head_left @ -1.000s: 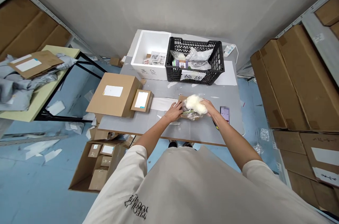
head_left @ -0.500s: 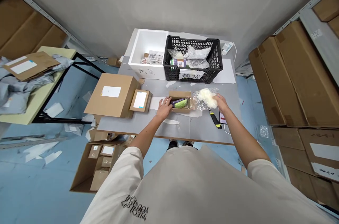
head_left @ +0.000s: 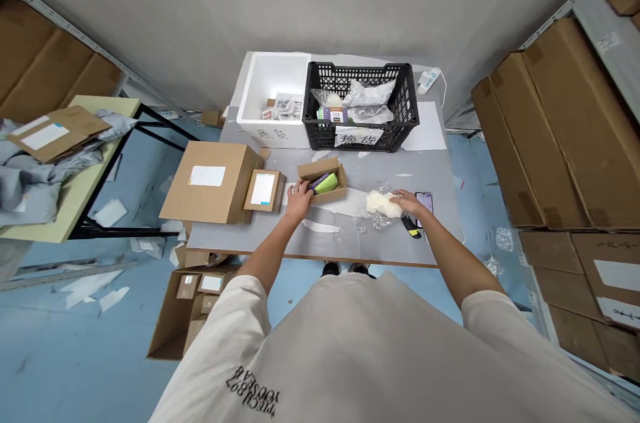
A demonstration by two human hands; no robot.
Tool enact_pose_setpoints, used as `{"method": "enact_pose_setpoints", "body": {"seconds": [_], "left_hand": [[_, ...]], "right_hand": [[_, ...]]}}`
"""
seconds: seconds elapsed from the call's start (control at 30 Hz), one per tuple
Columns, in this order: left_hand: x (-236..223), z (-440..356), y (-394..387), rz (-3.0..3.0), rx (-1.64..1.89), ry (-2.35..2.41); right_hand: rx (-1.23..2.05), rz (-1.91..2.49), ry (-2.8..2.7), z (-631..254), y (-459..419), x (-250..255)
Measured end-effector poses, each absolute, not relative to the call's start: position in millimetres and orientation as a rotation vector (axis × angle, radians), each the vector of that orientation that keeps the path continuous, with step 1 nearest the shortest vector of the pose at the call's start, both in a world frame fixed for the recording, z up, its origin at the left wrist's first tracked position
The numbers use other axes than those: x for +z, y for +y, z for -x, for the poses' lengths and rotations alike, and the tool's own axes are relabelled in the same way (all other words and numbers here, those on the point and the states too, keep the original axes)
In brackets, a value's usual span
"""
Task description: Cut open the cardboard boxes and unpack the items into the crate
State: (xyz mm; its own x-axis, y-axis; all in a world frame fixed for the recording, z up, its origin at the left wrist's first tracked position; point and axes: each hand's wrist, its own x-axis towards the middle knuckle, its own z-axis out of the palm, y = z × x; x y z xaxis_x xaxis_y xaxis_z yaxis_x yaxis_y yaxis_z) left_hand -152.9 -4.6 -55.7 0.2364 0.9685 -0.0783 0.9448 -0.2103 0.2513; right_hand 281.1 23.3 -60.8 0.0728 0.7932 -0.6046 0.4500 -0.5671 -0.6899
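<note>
My left hand (head_left: 299, 201) grips the left end of a small open cardboard box (head_left: 333, 196), its fingers bent over the edge. A green and purple packet (head_left: 326, 183) lies inside the box; its left end is partly hidden by my fingers. My right hand (head_left: 409, 202) is closed on the right side of a clear plastic bag with a cream-coloured, lumpy thing (head_left: 383, 204) in it, low over the table. Beside that hand lie a yellow and black cutter (head_left: 411, 228) and a phone (head_left: 425, 200).
At the back of the table (head_left: 370, 246) stand a white foam box (head_left: 273, 134) and a black crate (head_left: 369, 143) of bagged goods. Two closed cartons, one large (head_left: 200, 200) and one small (head_left: 263, 190), sit at the left. Stacked cartons (head_left: 560, 123) line the right side.
The small open box has shifted left and turned at an angle with my left hand. My right hand has drawn the bag down towards me, apart from the box.
</note>
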Motion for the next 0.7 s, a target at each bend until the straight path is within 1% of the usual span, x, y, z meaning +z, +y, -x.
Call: {"method": "enact_pose_setpoints", "body": {"seconds": [0.07,0.13,0.2,0.27,0.4,0.47,0.6,0.7], "left_hand": [[-57,154,-7,-2.272,0.139,1.777],[-57,155,-9,-2.278,0.144,1.748],[-58,157,-10,-2.275,0.146,1.724],[-59,158,-11,-2.268,0.151,1.705],[-66,160,-13,-2.217,0.178,1.678],[-68,161,-15,-2.203,0.187,1.673],[-69,164,-20,-2.231,0.196,1.670],[-67,167,-21,-2.228,0.203,1.650]], "right_hand": [[1.380,2.078,-1.376,-274,23,-65],[1.139,2.088,-1.561,-265,25,-64],[0.855,2.014,-1.740,-250,29,-56],[0.668,1.844,-1.920,-227,36,-41],[0.594,1.405,-2.401,-160,50,-8],[0.574,1.263,-2.643,-124,56,2],[0.449,1.181,-3.014,-68,63,-3],[0.327,1.171,-3.121,-41,66,-15]]}}
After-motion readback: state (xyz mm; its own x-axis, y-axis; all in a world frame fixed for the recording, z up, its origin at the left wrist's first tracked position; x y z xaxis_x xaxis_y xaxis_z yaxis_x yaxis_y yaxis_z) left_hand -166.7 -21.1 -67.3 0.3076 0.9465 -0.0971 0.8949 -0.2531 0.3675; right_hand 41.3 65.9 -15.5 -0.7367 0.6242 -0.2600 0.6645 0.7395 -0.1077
